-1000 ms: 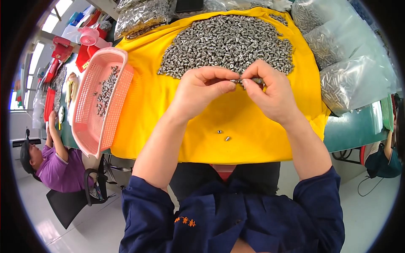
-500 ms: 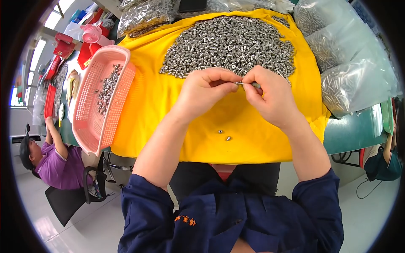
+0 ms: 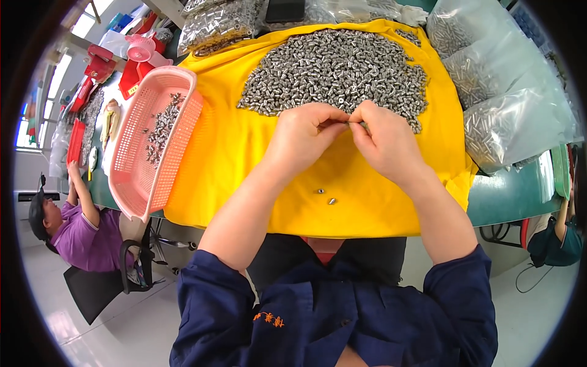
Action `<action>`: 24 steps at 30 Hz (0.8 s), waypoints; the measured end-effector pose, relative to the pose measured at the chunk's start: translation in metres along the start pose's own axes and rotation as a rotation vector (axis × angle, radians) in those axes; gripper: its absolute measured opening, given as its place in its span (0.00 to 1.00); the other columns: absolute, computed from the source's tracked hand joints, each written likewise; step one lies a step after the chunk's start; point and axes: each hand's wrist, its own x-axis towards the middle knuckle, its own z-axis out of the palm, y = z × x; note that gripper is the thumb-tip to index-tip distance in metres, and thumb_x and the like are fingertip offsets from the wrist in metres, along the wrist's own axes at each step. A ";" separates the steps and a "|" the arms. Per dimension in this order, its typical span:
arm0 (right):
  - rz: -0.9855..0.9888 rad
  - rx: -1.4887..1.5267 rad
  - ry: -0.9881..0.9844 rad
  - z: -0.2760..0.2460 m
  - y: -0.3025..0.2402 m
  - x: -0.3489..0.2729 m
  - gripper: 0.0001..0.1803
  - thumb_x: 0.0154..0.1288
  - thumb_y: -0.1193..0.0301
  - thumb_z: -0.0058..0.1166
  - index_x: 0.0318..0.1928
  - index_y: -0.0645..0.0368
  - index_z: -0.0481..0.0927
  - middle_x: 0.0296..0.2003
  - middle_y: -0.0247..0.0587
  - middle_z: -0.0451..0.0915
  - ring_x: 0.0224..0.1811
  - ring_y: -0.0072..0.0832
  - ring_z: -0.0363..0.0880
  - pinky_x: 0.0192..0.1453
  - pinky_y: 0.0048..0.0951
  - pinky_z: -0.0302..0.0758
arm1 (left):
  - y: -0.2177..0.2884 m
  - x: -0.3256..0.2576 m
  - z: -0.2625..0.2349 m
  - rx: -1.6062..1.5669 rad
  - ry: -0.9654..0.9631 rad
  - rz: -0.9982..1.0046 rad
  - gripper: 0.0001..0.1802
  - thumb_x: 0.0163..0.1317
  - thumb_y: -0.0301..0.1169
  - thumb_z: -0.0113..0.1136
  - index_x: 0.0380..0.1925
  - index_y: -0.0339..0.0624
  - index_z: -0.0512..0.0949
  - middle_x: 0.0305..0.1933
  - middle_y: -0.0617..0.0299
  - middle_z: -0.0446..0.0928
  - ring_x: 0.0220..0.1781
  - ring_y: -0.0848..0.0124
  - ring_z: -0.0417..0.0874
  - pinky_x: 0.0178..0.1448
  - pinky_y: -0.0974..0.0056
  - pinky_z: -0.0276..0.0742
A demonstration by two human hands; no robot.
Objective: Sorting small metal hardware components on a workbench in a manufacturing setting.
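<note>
Over the near edge of a heap of small metal cylinders [image 3: 330,67], my two hands meet fingertip to fingertip. My left hand [image 3: 299,137] is closed in a pinch at one end of a small metal part [image 3: 364,124]. Thumb and forefinger of my right hand [image 3: 389,140] are closed round the same part, and my fingers hide most of it. Below my hands, two loose metal cylinders [image 3: 332,201] lie apart from the heap on a yellow cloth [image 3: 238,196].
To the left stands a pink perforated basket [image 3: 177,140] with some metal pieces in it. Clear bags of metal parts [image 3: 495,128] line the right side, and more bags [image 3: 217,27] lie behind. A dark phone [image 3: 285,10] rests at the back. A co-worker in purple [image 3: 92,241] sits far left.
Both hands stay pinched together over the heap's edge. The metal part, which showed between my fingertips before, is now mostly covered by them. The view has shifted slightly.
</note>
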 end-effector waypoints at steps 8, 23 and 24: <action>0.057 0.031 -0.016 -0.003 -0.001 0.001 0.04 0.57 0.74 0.48 0.30 0.59 0.67 0.23 0.48 0.74 0.27 0.46 0.74 0.30 0.42 0.68 | 0.003 0.001 0.002 0.084 0.088 0.185 0.06 0.48 0.23 0.60 0.29 0.39 0.80 0.29 0.55 0.79 0.31 0.61 0.80 0.35 0.65 0.75; 0.126 0.208 0.146 -0.014 0.001 0.006 0.03 0.56 0.76 0.49 0.31 0.60 0.70 0.21 0.41 0.74 0.20 0.30 0.72 0.25 0.28 0.67 | -0.011 0.000 -0.016 -0.325 0.089 -0.056 0.07 0.53 0.22 0.60 0.34 0.37 0.79 0.32 0.68 0.78 0.33 0.81 0.76 0.39 0.76 0.72; 0.128 0.208 0.145 -0.013 0.002 0.005 0.03 0.56 0.76 0.49 0.31 0.60 0.70 0.21 0.41 0.74 0.20 0.30 0.72 0.25 0.28 0.67 | -0.008 0.000 -0.016 -0.326 0.088 -0.057 0.07 0.53 0.22 0.60 0.34 0.37 0.79 0.32 0.68 0.78 0.33 0.81 0.76 0.39 0.76 0.72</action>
